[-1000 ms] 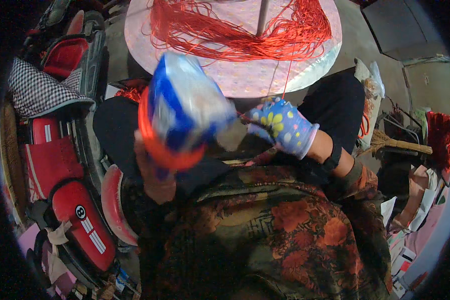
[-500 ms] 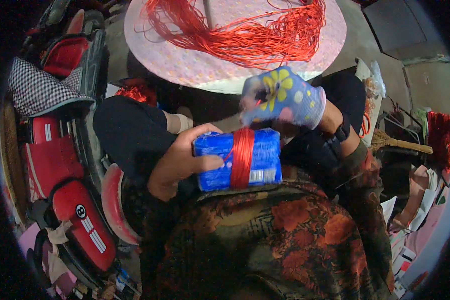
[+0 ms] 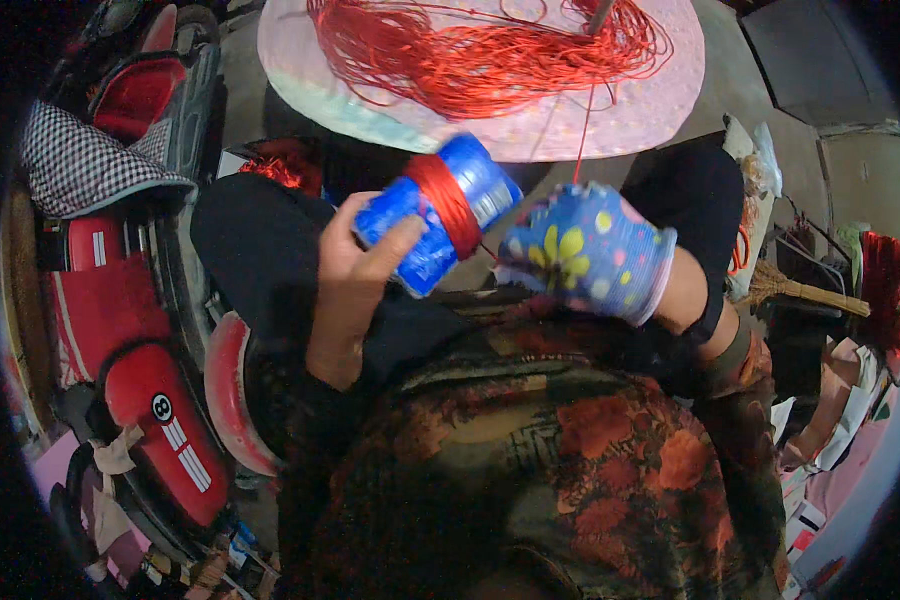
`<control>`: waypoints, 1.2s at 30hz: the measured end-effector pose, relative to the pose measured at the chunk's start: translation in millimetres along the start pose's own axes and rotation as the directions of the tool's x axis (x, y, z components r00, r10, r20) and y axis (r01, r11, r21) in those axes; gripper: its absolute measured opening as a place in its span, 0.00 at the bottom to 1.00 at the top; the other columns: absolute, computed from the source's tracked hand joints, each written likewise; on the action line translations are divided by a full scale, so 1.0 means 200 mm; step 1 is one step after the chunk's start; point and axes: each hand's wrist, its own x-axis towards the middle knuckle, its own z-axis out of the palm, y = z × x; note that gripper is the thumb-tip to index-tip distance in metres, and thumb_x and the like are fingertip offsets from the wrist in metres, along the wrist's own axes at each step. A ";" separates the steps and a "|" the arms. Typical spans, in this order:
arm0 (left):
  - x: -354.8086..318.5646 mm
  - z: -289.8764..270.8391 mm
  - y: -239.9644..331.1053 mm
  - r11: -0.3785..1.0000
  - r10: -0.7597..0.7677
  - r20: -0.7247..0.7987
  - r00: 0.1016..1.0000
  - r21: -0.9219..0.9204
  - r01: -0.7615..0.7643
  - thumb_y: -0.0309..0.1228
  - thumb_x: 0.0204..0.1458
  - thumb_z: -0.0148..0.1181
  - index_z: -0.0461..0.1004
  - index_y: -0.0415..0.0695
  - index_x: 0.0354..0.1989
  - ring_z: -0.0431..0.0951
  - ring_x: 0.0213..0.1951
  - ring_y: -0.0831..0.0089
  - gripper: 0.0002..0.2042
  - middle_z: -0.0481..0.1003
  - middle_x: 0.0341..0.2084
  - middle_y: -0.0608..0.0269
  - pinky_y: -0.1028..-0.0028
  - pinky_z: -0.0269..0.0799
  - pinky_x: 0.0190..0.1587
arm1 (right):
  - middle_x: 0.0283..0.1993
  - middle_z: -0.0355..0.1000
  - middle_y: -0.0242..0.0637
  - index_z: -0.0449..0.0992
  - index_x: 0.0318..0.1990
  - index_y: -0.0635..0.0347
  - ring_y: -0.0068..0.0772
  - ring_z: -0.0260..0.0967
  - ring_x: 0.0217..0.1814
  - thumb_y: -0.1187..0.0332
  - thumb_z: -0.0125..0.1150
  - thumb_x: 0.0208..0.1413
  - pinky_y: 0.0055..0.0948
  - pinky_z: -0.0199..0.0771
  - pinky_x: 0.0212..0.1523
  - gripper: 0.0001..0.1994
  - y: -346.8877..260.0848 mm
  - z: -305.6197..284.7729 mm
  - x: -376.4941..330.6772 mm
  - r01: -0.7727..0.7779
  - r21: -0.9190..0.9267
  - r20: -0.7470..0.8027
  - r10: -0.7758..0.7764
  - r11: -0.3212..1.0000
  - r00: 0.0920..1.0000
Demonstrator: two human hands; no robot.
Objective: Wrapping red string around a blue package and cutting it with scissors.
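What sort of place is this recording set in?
Probably a cluttered home workshop or storage corner. A round pale tray holds loose red cord, a red ride-on vehicle is parked on the left, and a broom lies among piled goods on the right.

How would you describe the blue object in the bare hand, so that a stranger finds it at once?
Start at the round pink table heaped with loose red cord. Just below it, the bare left hand grips a blue cylinder. Only this has red cord wound tightly around its middle.

Blue can (image 3: 425, 225), red cord (image 3: 450, 205), blue flowered glove (image 3: 590, 250).
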 end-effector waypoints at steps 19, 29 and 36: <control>0.01 -0.03 -0.03 0.922 -0.097 -0.006 0.995 -0.376 0.087 0.38 0.49 0.65 0.68 0.38 0.51 0.76 0.40 0.73 0.24 0.74 0.40 0.60 0.71 0.74 0.44 | 0.28 0.72 0.42 0.72 0.30 0.56 0.47 0.73 0.33 0.60 0.58 0.55 0.37 0.73 0.32 0.10 -0.05 0.04 0.00 -0.091 0.061 0.070 0.087 0.994 0.994; -0.10 -0.04 0.10 0.937 -0.076 0.516 0.853 -0.255 0.238 0.43 0.42 0.70 0.69 0.41 0.48 0.74 0.39 0.79 0.28 0.74 0.37 0.67 0.75 0.72 0.44 | 0.29 0.75 0.37 0.76 0.35 0.60 0.24 0.71 0.29 0.61 0.62 0.55 0.28 0.71 0.33 0.11 0.19 0.11 0.00 -0.252 0.759 -0.001 0.389 0.601 0.921; 0.00 -0.01 0.01 0.908 -0.072 0.007 0.997 -0.414 0.068 0.39 0.50 0.63 0.70 0.40 0.46 0.76 0.39 0.77 0.20 0.74 0.37 0.64 0.75 0.72 0.43 | 0.29 0.73 0.46 0.74 0.35 0.58 0.49 0.73 0.34 0.65 0.58 0.53 0.39 0.74 0.33 0.08 -0.01 0.12 -0.04 -0.113 0.226 0.032 0.109 0.967 0.994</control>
